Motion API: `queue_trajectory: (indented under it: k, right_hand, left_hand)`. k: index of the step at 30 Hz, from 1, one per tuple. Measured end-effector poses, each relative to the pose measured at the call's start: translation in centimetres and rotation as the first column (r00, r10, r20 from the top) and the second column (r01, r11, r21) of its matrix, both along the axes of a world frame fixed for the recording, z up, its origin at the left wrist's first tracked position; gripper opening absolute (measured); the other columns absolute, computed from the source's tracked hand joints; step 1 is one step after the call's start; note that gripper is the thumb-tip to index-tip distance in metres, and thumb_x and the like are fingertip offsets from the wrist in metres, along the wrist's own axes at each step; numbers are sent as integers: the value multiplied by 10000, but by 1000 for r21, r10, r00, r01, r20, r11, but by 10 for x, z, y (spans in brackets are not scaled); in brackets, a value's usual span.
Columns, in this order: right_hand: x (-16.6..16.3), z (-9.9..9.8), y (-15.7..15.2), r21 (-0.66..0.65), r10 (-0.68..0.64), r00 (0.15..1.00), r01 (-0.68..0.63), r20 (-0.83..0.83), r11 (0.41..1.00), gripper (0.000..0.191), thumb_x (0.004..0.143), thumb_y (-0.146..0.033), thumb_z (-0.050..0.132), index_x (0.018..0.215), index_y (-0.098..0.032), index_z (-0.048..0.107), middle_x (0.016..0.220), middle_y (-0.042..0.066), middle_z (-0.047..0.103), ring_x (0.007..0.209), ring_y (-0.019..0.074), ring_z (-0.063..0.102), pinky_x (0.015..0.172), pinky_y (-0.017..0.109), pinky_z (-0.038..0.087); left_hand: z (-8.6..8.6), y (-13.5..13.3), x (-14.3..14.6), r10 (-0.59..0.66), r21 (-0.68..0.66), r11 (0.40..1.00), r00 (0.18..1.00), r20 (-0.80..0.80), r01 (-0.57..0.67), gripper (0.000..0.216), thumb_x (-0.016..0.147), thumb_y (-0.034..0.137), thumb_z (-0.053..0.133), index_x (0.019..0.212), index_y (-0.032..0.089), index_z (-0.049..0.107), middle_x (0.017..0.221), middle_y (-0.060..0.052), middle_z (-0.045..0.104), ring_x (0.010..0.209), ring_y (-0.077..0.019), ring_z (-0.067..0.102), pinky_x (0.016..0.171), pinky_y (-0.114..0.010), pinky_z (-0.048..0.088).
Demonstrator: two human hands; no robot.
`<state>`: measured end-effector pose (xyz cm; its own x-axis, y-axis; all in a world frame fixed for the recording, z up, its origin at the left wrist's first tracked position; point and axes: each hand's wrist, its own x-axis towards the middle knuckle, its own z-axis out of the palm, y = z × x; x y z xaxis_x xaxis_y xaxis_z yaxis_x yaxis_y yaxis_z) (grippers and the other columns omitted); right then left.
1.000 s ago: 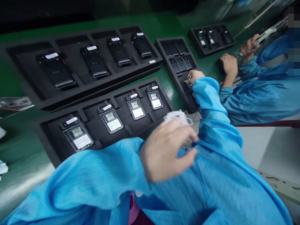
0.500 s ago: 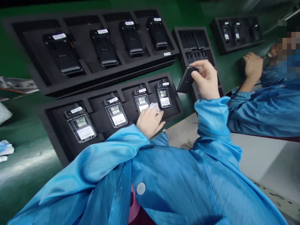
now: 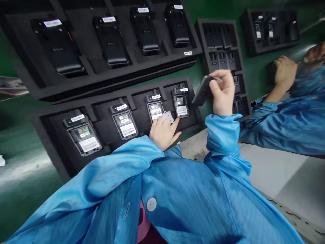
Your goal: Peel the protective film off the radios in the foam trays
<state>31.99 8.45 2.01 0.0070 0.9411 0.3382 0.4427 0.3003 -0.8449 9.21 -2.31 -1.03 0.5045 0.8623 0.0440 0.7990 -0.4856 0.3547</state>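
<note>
My right hand [image 3: 223,91] pinches a flat black battery [image 3: 201,91] between thumb and fingers, raised at a tilt beside the near foam tray [image 3: 142,132]. In that tray lie several handheld radios with their backs uncovered, showing green boards and white labels. My left hand [image 3: 164,133] lies spread over the lower end of the third radio [image 3: 154,107]. A small translucent plastic piece [image 3: 167,117] shows at its fingertips; whether they press on it I cannot tell. Just right of the left hand is the fourth radio [image 3: 181,101].
Behind, a larger foam tray [image 3: 122,74] holds several closed black radios. A battery tray [image 3: 201,25] stands beyond my right hand. Farther right are another foam tray [image 3: 250,49] and a co-worker's hand [image 3: 285,71] and blue sleeve [image 3: 286,118]. The table [image 3: 22,135] is green.
The view has shifted slightly. My right hand still holds the battery, now turned more edge-on. My left hand stays spread at the third radio, nearly unmoved.
</note>
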Motion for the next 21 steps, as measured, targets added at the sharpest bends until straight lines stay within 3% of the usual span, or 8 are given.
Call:
queue_trajectory:
  k: [5,8,10,12,15,18,21]
  right_hand:
    - [54,7,14,73,-177,984,176,8,982,147,900,-246,567,1047,-236,562,986,48,606,832,132,568,818,287,471]
    - [101,4,43,99,-359,929,351,85,931,236,837,-1,499,950,-195,572,830,-2,575,666,90,505,694,234,407]
    - [130,-3,68,70,-452,878,447,159,892,285,819,58,473,906,-189,585,735,-40,534,584,82,434,641,224,354]
    - [153,-14,93,28,-513,832,519,213,854,302,807,73,485,823,-201,611,680,-49,523,553,87,383,623,238,332]
    - [170,-39,120,-43,-551,787,583,277,811,340,792,79,504,695,-227,616,621,-42,522,523,93,357,615,271,334]
    - [175,-65,130,-42,-545,781,583,305,812,364,795,98,468,720,-218,632,678,-25,563,575,87,449,672,269,376]
    - [177,-82,130,-4,-571,739,613,356,790,402,805,109,408,751,-206,654,746,2,596,691,97,551,770,281,419]
  left_hand:
    - [-5,0,-4,-53,67,997,996,68,49,431,946,409,474,1305,216,615,1075,-169,596,1068,-343,549,849,-426,423]
    - [-3,-2,-8,-116,48,993,973,197,108,355,955,329,444,1214,251,674,986,-127,592,953,-278,570,796,-388,432]
    - [0,-4,-11,-108,-16,993,943,315,119,331,951,307,439,1144,257,704,930,-97,577,872,-234,559,776,-365,434]
    - [7,-7,-17,-71,-131,981,900,429,140,300,932,282,461,1079,246,720,893,-74,563,845,-206,547,786,-345,439]
    - [20,-12,-29,-24,-314,917,822,569,244,250,892,244,507,1008,222,727,864,-49,562,836,-174,546,809,-314,444]
    - [30,-16,-46,53,-428,844,745,665,323,214,861,217,536,958,206,727,811,-20,542,759,-135,526,758,-275,436]
    - [34,-22,-68,147,-478,816,683,715,325,190,842,191,552,913,186,728,742,4,481,704,-113,487,699,-250,409]
